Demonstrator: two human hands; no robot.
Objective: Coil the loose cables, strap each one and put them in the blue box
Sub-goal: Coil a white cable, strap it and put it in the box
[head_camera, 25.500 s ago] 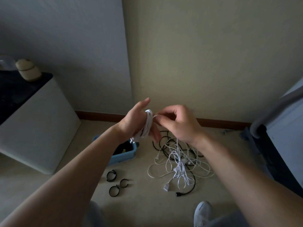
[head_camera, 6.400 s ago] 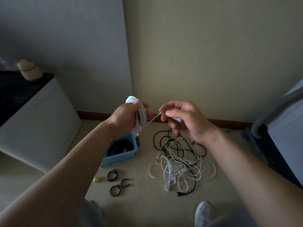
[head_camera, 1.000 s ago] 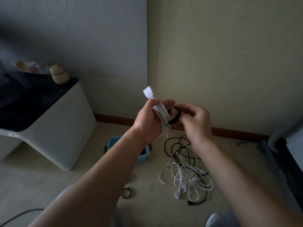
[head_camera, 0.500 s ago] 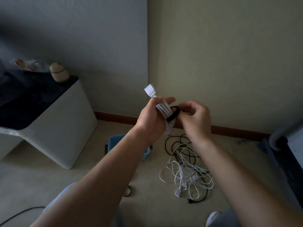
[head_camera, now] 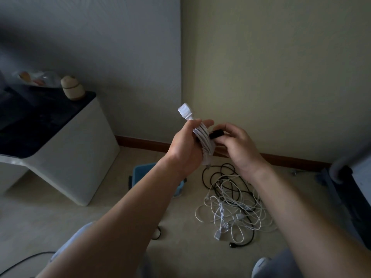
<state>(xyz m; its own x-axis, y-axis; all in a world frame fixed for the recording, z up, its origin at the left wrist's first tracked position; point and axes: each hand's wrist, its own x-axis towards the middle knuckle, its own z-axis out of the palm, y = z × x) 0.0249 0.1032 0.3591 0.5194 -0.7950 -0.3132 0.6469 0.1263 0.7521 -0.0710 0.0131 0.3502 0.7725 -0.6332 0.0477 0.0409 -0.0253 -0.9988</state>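
Holding a coiled white cable (head_camera: 203, 137) and black strap (head_camera: 216, 135)

The left hand (head_camera: 186, 149) grips the coiled white cable, plug above the fist; the right hand (head_camera: 239, 145) pinches the black strap against it. The blue box (head_camera: 142, 173) sits on the floor (head_camera: 100, 209) under the left forearm, beside loose cables (head_camera: 230, 207).

We can read no text, label, brand, number or sign here. The white connector (head_camera: 184, 112) at the top of the coiled white cable (head_camera: 203, 139) and the black strap (head_camera: 216, 135) beside it carry no mark that we can make out in this dim light. The plastic packet (head_camera: 37, 78) on the cabinet (head_camera: 76, 141) shows patches of colour, but it is too blurred and small for us to read anything on it.
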